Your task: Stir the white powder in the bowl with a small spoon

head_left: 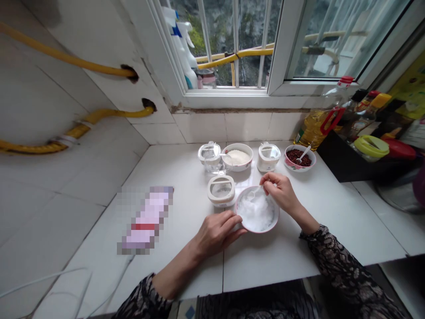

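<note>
A pink-rimmed bowl (260, 231) of white, salt-like grains (257, 214) stands on the white tiled counter. My left hand (219, 228) grips its left side, thumb and fingers at the rim. In my right hand (279, 190), pinched between thumb and fingers, is a small spoon (255, 192) whose head rests in the white grains. Close to the bowl's left is a clear seasoning jar (221, 191) with a white-framed lid. Two similar jars, one at the back left (210, 158) and one at the back right (268, 158), stand farther off.
Between the back jars sits a bowl (241, 168) of pale granules, with a spoon. To the right, another bowl (300, 169) holds dark red bits and a white spoon. An oil bottle (314, 126) and black rack (341, 161) stand beyond. A blurred purple object (151, 217) lies left.
</note>
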Demonstrator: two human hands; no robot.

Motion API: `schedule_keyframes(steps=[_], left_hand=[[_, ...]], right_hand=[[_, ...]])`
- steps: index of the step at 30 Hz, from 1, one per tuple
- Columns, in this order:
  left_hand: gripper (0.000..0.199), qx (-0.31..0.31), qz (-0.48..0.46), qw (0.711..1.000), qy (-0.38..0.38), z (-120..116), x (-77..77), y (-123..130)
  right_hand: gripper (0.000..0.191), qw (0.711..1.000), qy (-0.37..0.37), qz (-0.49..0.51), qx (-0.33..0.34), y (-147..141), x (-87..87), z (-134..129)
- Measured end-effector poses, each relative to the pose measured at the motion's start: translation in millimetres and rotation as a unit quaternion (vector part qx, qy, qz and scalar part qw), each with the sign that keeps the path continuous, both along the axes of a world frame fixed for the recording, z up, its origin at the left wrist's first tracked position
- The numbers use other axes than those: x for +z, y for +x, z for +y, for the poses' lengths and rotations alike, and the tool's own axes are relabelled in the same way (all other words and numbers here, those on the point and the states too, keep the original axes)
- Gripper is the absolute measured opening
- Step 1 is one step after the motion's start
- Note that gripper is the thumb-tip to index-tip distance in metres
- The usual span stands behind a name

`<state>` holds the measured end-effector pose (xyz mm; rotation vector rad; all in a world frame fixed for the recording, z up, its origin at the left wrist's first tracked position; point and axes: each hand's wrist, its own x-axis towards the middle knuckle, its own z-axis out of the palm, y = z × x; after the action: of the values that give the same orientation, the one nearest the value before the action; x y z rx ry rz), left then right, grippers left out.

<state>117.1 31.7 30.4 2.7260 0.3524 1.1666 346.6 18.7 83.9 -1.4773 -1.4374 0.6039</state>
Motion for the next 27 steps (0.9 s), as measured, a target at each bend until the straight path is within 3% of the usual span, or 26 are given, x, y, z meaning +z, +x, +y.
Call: schedule_keyframes(steps=[2, 5, 9, 14, 18, 23, 27], left_hand=[[0.014, 0.001, -0.003, 1.0, 0.001, 0.0, 0.1, 0.2], [0.013, -0.001, -0.004, 1.0, 0.001, 0.0, 0.3, 0.2], [0.014, -0.001, 0.001, 1.0, 0.0, 0.0, 0.1, -0.2], [0.015, 0.002, 0.0, 1.0, -0.003, 0.0, -1.1, -0.1], [0.015, 0.004, 0.003, 1.0, 0.003, 0.0, -0.1, 0.5], [0.016, 0.009, 0.004, 1.0, 0.011, 0.0, -0.3, 0.7], [0.015, 0.01, 0.002, 1.0, 0.01, 0.0, -1.2, 0.9]], right_hand=[[0.017, 0.998, 0.029, -0.057, 0.02, -3.0, 1.4, -1.6], [0.017, 0.997, 0.034, -0.052, 0.042, -5.3, 2.5, -2.8], [0.014, 0.998, -0.01, 0.058, 0.016, -1.1, 0.6, -0.7], [0.011, 0.978, -0.053, 0.201, -0.003, 6.6, -1.3, 4.7], [0.011, 0.967, -0.047, 0.251, 0.007, 4.5, -0.2, 5.5], [0.017, 0.973, -0.003, 0.222, 0.06, -13.1, 2.2, -2.3], [0.015, 0.986, 0.065, 0.105, 0.111, -29.0, 2.5, -9.4]])
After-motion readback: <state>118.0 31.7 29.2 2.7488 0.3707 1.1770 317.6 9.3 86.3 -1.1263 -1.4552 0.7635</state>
